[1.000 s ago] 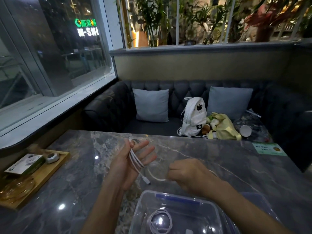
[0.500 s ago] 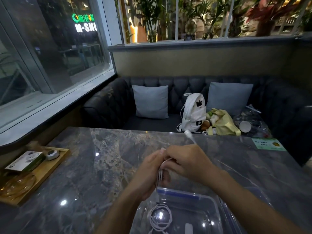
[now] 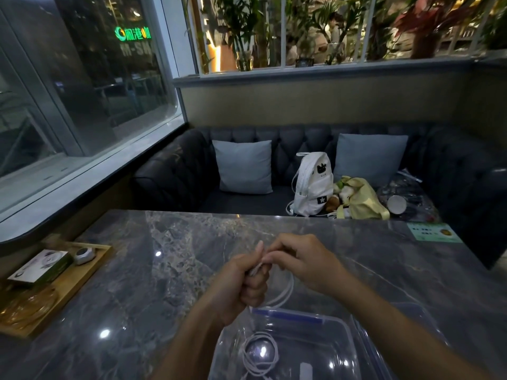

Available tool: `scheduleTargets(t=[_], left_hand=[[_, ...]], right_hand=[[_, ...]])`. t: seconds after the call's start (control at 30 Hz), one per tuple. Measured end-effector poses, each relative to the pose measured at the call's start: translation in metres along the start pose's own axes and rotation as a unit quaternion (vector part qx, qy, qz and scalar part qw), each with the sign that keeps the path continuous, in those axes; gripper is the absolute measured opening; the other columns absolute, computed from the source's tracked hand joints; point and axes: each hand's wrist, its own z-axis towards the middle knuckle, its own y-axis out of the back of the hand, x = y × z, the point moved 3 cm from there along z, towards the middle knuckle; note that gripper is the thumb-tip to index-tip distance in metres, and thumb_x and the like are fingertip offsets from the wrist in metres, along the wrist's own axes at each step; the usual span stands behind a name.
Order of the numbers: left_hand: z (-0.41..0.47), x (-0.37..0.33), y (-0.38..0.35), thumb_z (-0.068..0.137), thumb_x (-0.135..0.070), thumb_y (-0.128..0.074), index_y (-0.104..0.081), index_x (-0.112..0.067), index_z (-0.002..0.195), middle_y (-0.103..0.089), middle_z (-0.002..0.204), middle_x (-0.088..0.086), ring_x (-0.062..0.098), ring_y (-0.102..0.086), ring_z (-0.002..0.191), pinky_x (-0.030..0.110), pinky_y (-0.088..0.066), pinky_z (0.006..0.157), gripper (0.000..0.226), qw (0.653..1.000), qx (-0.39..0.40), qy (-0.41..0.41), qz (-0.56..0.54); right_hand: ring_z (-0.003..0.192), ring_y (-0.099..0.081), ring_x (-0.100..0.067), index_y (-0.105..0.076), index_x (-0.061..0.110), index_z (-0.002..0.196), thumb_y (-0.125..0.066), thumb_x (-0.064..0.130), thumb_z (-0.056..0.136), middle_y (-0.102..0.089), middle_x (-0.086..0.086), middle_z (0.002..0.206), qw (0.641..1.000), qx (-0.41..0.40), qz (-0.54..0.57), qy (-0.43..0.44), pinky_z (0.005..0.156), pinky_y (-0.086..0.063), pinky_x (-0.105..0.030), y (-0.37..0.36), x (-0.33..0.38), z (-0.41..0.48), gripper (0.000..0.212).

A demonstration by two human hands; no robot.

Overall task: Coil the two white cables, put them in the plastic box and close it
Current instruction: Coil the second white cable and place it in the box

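Observation:
A clear plastic box (image 3: 354,335) with a blue clip sits open at the table's near edge. One coiled white cable (image 3: 259,357) lies on the box floor at its left. Just beyond the box my left hand (image 3: 241,286) is fisted around the second white cable (image 3: 285,293), whose loop hangs out to the right below my hands. My right hand (image 3: 301,259) meets the left from the right and pinches the cable's strand at the top of the fist. The box lid (image 3: 411,319) seems to lie under and right of the box.
A wooden tray (image 3: 68,283) with a small box and a white device stands at the table's left edge. A green card (image 3: 433,231) lies at the far right corner. Behind the table a dark sofa holds a white backpack (image 3: 312,185), cushions and bags.
A second ago my left hand was open with loops around its fingers and my right hand apart. The hands have come together, and the left has shut into a fist on the coil.

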Motion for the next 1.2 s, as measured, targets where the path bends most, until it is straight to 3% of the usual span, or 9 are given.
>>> scheduleTargets(t=[0.2, 0.37, 0.47, 0.53, 0.67, 0.77, 0.9, 1.03, 1.2], left_hand=[[-0.001, -0.006, 0.011, 0.075, -0.034, -0.056, -0.035, -0.023, 0.039, -0.025, 0.03, -0.009, 0.003, -0.018, 0.023, 0.008, -0.015, 0.031, 0.043, 0.996, -0.055, 0.007, -0.069], [0.001, -0.011, 0.03, 0.09, -0.024, -0.042, -0.03, -0.024, 0.037, -0.022, 0.027, -0.009, 0.003, -0.016, 0.02, 0.008, -0.012, 0.032, 0.054, 0.983, -0.13, 0.004, -0.13], [0.004, -0.007, 0.032, 0.093, -0.023, -0.038, -0.029, -0.025, 0.04, -0.021, 0.029, -0.009, 0.004, -0.016, 0.022, 0.008, -0.012, 0.031, 0.054, 0.982, -0.151, -0.002, -0.11], [0.005, -0.003, 0.031, 0.093, -0.022, -0.038, -0.029, -0.024, 0.041, -0.022, 0.03, -0.009, 0.004, -0.016, 0.022, 0.008, -0.014, 0.03, 0.053, 0.983, -0.152, -0.004, -0.108], [0.007, 0.005, 0.034, 0.092, -0.02, -0.039, -0.028, -0.025, 0.041, -0.021, 0.03, -0.009, 0.004, -0.015, 0.022, 0.007, -0.015, 0.029, 0.052, 0.979, -0.168, 0.0, -0.111], [0.01, 0.012, 0.029, 0.09, -0.019, -0.039, -0.027, -0.024, 0.043, -0.021, 0.03, -0.008, 0.004, -0.015, 0.022, 0.007, -0.016, 0.029, 0.049, 0.981, -0.167, 0.007, -0.098], [0.012, 0.019, 0.013, 0.09, -0.02, -0.038, -0.029, -0.025, 0.039, -0.021, 0.03, -0.009, 0.004, -0.015, 0.023, 0.008, -0.014, 0.029, 0.052, 0.984, -0.15, 0.017, -0.093], [0.012, 0.019, 0.001, 0.091, -0.02, -0.037, -0.031, -0.024, 0.039, -0.022, 0.03, -0.009, 0.003, -0.015, 0.023, 0.008, -0.012, 0.029, 0.053, 0.985, -0.134, 0.014, -0.107], [0.008, 0.018, -0.011, 0.092, -0.02, -0.037, -0.029, -0.025, 0.04, -0.022, 0.028, -0.01, 0.002, -0.015, 0.02, 0.007, -0.013, 0.027, 0.053, 0.983, -0.106, 0.02, -0.151]], right_hand=[[0.049, -0.05, 0.002, -0.07, 0.016, 0.074, -0.066, 0.019, 0.082, -0.059, 0.015, 0.053, 0.997, -0.013, 0.052, -0.053, 0.051, -0.039, -0.012, 0.009, -0.01, -0.003, 0.009], [0.056, -0.056, -0.002, -0.069, 0.013, 0.071, -0.065, 0.015, 0.083, -0.064, 0.004, 0.06, 0.978, 0.096, 0.053, -0.179, 0.06, -0.046, -0.022, 0.019, -0.031, -0.012, 0.013], [0.061, -0.049, -0.01, -0.066, 0.007, 0.07, -0.067, 0.021, 0.082, -0.057, -0.008, 0.064, 0.963, 0.185, -0.037, -0.192, 0.063, -0.039, -0.026, 0.017, -0.033, -0.019, 0.018], [0.054, -0.045, -0.007, -0.06, 0.005, 0.068, -0.066, 0.019, 0.083, -0.051, 0.0, 0.057, 0.954, 0.227, -0.037, -0.19, 0.056, -0.038, -0.022, 0.016, -0.031, -0.023, 0.021], [0.047, -0.058, -0.009, -0.06, 0.005, 0.072, -0.061, 0.008, 0.084, -0.062, 0.001, 0.052, 0.945, 0.188, 0.161, -0.214, 0.048, -0.048, -0.019, 0.02, -0.018, -0.027, 0.012], [0.05, -0.064, -0.019, -0.057, -0.002, 0.075, -0.061, 0.011, 0.076, -0.065, -0.01, 0.056, 0.897, 0.12, 0.354, -0.235, 0.048, -0.055, -0.026, 0.025, -0.007, -0.025, 0.014], [0.05, -0.065, -0.021, -0.056, -0.004, 0.074, -0.058, 0.006, 0.076, -0.065, -0.015, 0.058, 0.868, 0.048, 0.449, -0.204, 0.048, -0.056, -0.028, 0.023, 0.001, -0.022, 0.011], [0.049, -0.065, -0.019, -0.057, -0.001, 0.071, -0.065, 0.0, 0.073, -0.066, -0.01, 0.053, 0.919, 0.013, 0.346, -0.189, 0.049, -0.057, -0.027, 0.016, -0.004, -0.027, 0.008], [0.063, -0.052, -0.008, -0.052, 0.019, 0.077, -0.078, 0.01, 0.068, -0.057, 0.0, 0.074, 0.989, -0.052, 0.017, -0.134, 0.061, -0.043, -0.02, 0.004, -0.021, -0.042, 0.029]])
